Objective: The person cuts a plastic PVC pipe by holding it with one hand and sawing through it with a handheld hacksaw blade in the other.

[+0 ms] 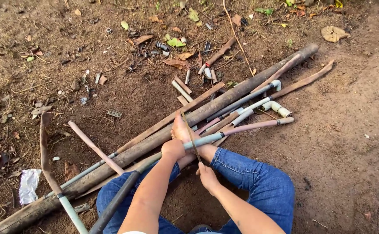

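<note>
Left hand (173, 149), arm outstretched, has its grip closed around the grey pipe (206, 138); right hand (206, 175) grips a thin saw blade (191, 135) laid across it.

Two hands are at work at lower centre: the left hand (173, 148) and the right hand (207, 176). One thin saw blade (191, 135) runs between them, across one grey pipe (206, 139). One bare foot (181, 129) rests on the pile. One long thick dark pole (224, 100) crosses the frame from lower left to upper right. Two white elbow fittings (278, 108) show at the right end of the pile. About four short cut pipe pieces (182, 89) lie loose at upper centre; the exact count is hard to tell. One crumpled white scrap (27, 185) lies at the lower left. One large dry leaf (334, 33) sits at the upper right.
</note>
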